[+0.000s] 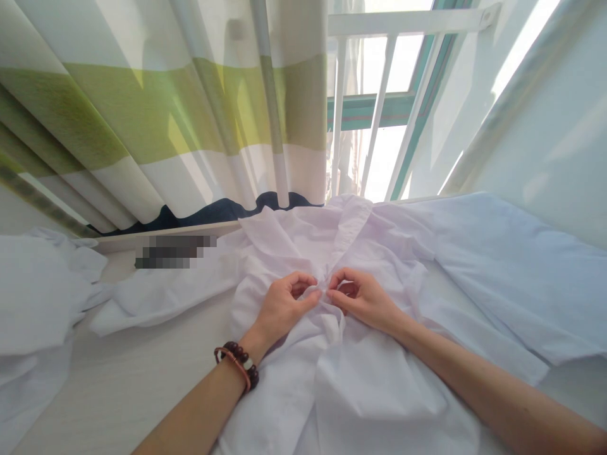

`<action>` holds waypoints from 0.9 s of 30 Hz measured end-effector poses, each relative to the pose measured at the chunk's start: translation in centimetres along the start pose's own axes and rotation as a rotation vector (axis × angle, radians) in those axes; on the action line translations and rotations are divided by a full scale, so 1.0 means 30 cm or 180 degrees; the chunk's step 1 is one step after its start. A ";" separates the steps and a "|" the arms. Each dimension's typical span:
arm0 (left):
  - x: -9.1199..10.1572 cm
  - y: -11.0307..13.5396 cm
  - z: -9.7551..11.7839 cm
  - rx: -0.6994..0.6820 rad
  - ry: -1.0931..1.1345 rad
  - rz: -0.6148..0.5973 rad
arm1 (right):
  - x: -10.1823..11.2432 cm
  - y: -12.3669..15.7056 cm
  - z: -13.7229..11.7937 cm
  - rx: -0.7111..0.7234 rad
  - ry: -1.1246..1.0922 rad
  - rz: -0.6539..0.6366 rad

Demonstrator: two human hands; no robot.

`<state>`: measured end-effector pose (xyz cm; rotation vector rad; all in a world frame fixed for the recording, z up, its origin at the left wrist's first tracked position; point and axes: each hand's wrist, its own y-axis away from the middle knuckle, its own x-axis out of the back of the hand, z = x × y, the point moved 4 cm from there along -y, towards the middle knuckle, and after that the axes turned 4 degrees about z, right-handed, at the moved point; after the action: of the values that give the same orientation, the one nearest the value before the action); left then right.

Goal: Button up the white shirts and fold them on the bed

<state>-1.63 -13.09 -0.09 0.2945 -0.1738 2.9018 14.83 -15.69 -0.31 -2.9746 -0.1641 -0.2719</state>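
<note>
A white coat (374,373) with lapels lies spread out in front of me, its sleeves reaching to both sides. At the point where the lapels meet, my left hand (289,303) pinches the left front edge between thumb and fingers. Close beside it, my right hand (360,296) pinches the cloth from the other side, the fingertips of both hands almost touching. Any button between them is too small to make out. Dark beads and a copper-coloured band circle my left wrist.
More white cloth (33,297) is heaped at the far left, and another white garment (526,272) lies at the right. A blurred-out dark object (173,251) rests near the back ledge. Behind hang green-and-white curtains (227,107), next to a white window railing (379,95).
</note>
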 end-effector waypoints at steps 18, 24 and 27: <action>0.006 -0.008 0.002 -0.0093 0.0045 -0.0316 | -0.026 0.017 -0.021 0.0740 0.1443 -0.0178; 0.002 -0.002 0.010 -0.0380 -0.0289 -0.0363 | -0.029 0.015 -0.017 0.0733 0.1485 -0.0171; 0.004 0.003 0.017 -0.0456 -0.0549 -0.0210 | -0.030 0.013 -0.019 0.0770 0.1546 -0.0157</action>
<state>-1.68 -13.20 0.43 0.5146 -0.3903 2.7796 13.91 -16.24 0.01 -2.5780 -0.1946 -0.8949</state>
